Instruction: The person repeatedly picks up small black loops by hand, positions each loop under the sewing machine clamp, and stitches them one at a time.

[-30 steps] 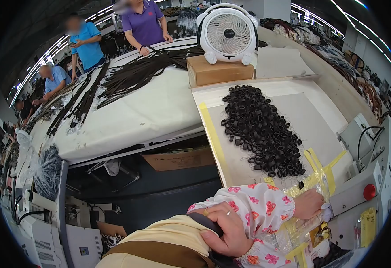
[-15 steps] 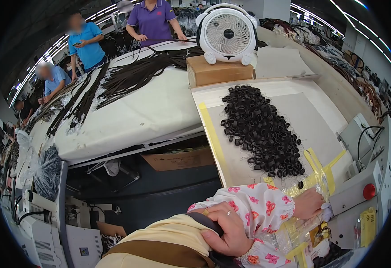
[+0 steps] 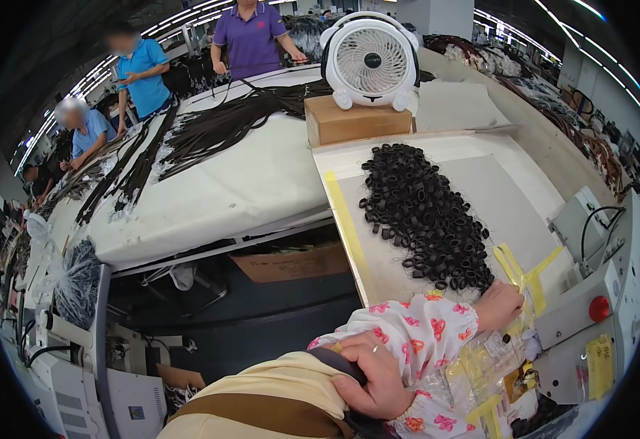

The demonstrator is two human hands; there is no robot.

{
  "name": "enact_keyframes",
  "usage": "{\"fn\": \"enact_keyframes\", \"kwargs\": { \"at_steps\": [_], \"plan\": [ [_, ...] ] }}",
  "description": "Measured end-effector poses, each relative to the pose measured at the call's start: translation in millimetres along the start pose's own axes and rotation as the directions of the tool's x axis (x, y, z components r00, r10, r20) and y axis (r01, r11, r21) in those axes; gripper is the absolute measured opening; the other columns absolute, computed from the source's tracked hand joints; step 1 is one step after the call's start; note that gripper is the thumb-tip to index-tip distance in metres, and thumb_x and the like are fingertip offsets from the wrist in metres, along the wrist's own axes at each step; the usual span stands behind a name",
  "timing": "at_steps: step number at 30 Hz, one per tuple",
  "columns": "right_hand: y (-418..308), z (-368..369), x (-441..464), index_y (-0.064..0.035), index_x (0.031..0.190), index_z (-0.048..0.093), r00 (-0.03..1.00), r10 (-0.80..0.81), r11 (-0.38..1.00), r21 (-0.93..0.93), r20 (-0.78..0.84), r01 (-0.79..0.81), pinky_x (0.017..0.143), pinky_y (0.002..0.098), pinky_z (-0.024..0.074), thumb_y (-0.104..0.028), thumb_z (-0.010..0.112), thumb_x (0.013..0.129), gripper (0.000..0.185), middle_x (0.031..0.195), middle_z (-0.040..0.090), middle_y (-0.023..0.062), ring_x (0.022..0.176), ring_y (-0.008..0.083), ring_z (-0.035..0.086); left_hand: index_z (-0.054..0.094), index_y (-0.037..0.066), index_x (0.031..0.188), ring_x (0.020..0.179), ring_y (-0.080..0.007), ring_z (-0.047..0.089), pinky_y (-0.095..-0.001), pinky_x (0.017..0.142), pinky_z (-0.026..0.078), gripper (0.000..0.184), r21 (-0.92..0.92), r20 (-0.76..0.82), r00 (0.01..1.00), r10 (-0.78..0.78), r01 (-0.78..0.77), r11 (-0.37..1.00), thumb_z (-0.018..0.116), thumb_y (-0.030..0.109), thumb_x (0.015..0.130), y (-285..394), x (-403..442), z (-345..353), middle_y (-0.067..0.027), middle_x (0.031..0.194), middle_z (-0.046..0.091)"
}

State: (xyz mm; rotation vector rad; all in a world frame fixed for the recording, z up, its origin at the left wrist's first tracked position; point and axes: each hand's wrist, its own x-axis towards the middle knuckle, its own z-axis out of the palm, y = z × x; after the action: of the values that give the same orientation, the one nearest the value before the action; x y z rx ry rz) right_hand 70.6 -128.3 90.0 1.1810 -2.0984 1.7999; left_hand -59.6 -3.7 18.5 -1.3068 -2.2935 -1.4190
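My left hand [image 3: 500,304] reaches out at the near end of a heap of small black loops [image 3: 426,212]. Its fingers are curled down against the heap's edge, and the fingertips are hidden. A single black loop [image 3: 506,339] lies just below that hand on clear and yellow tape [image 3: 473,366]. My right hand [image 3: 378,377], with a ring on one finger, is closed around the dark-edged yellow sleeve [image 3: 283,373] of my left arm. Both forearms wear white floral sleeve covers [image 3: 415,329].
A grey machine with a red knob [image 3: 599,309] stands close on the right. Behind the heap, a white fan [image 3: 370,60] sits on a cardboard box [image 3: 356,121]. Long dark straps [image 3: 217,132] cover part of the left table [image 3: 225,190]. Several people stand or sit beyond it.
My left hand has moved from beside the machine, up and left to the heap's near edge. My right hand stays on the sleeve. The person in purple has shifted their hands.
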Motion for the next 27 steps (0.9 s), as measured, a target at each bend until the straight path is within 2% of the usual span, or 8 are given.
{"fn": "enact_keyframes", "kwargs": {
  "at_steps": [3,10,13,16,18,21,24,27],
  "plan": [
    [3.1,1.4,-1.7,0.0028,0.093,0.059,1.0,-0.01,1.0,-0.003,0.004,0.01,0.073,0.0336,0.0444,-0.015,0.068,0.076,0.026,0.092,0.061,0.0142,0.081,0.0277,0.056,0.06,0.005,0.072,0.077,-0.0248,0.056,-0.0364,0.075,0.036,0.005,0.025,0.105,0.994,0.027,-0.029,0.999,0.059,0.01,0.075,4.0,-3.7,-3.1,-0.008,0.073,0.058],
    [-4.6,-4.5,5.5,0.0028,0.105,0.058,0.98,-0.051,0.986,-0.143,0.193,0.08,0.076,0.036,0.0436,-0.02,0.064,0.08,0.035,0.107,0.058,0.0144,0.088,0.0289,0.057,0.059,0.006,0.071,0.075,-0.0244,0.056,-0.0355,0.075,0.035,0.004,-0.013,0.063,0.997,0.035,-0.035,0.999,0.059,0.009,0.075,1.5,-5.6,-0.7,-0.0075,0.072,0.058],
    [-7.8,-2.1,0.5,0.0006,0.106,0.058,0.97,0.068,0.995,-0.092,0.234,-0.048,0.094,0.0392,0.0294,-0.029,0.059,0.082,0.038,0.114,0.054,0.0136,0.109,0.0296,0.047,0.058,0.006,0.071,0.074,-0.0246,0.056,-0.0354,0.074,0.035,0.004,-0.035,0.041,0.998,0.053,-0.052,0.998,0.059,0.008,0.074,1.0,-6.8,2.7,-0.0075,0.071,0.058],
    [-20.8,-4.0,4.6,-0.0028,0.104,0.06,0.965,0.105,0.991,-0.105,0.24,-0.082,0.091,0.0395,0.0371,-0.023,0.061,0.079,0.032,0.113,0.054,0.0134,0.104,0.0294,0.052,0.058,0.006,0.071,0.074,-0.0248,0.056,-0.0352,0.074,0.035,0.004,-0.037,0.024,0.998,0.056,-0.056,0.998,0.059,0.008,0.074,0.3,-7.1,2.7,-0.0075,0.071,0.057],
    [-25.6,-0.8,7.0,-0.0003,0.09,0.055,0.994,-0.106,0.994,0.0,0.001,0.106,0.069,0.0372,0.0429,-0.011,0.067,0.074,0.023,0.091,0.057,0.017,0.08,0.0322,0.055,0.058,0.006,0.071,0.073,-0.0249,0.056,-0.035,0.074,0.035,0.004,-0.045,0.018,0.998,0.055,-0.055,0.998,0.059,0.008,0.074,0.5,-6.6,2.8,-0.0075,0.07,0.057],
    [-32.3,-6.9,-5.4,-0.0019,0.079,0.052,0.992,0.006,0.992,0.127,0.127,-0.022,0.057,0.0345,0.0409,-0.009,0.068,0.073,0.018,0.075,0.054,0.0149,0.065,0.0308,0.054,0.058,0.006,0.07,0.073,-0.0247,0.056,-0.035,0.074,0.035,0.004,-0.056,0.013,0.999,0.047,-0.046,0.997,0.059,0.008,0.073,1.2,-6.9,2.6,-0.0072,0.07,0.057],
    [-38.4,-8.2,-2.8,-0.003,0.072,0.047,0.985,-0.065,0.994,0.091,0.158,0.051,0.048,0.0335,0.0368,-0.007,0.068,0.073,0.021,0.064,0.049,0.0133,0.054,0.0301,0.049,0.058,0.007,0.07,0.073,-0.0246,0.056,-0.0349,0.073,0.035,0.004,-0.053,0.019,0.999,0.05,-0.049,0.997,0.06,0.008,0.073,0.1,-6.6,3.5,-0.0068,0.069,0.057],
    [-35.9,-7.0,0.2,-0.002,0.078,0.051,0.995,-0.047,0.999,-0.01,0.094,0.048,0.056,0.0357,0.0404,-0.008,0.069,0.073,0.02,0.074,0.053,0.0155,0.064,0.0329,0.051,0.058,0.007,0.07,0.072,-0.0246,0.056,-0.0348,0.072,0.035,0.003,-0.042,0.023,0.998,0.055,-0.054,0.998,0.06,0.008,0.073,-0.8,-6.3,4.3,-0.0063,0.068,0.057]
  ]
}}
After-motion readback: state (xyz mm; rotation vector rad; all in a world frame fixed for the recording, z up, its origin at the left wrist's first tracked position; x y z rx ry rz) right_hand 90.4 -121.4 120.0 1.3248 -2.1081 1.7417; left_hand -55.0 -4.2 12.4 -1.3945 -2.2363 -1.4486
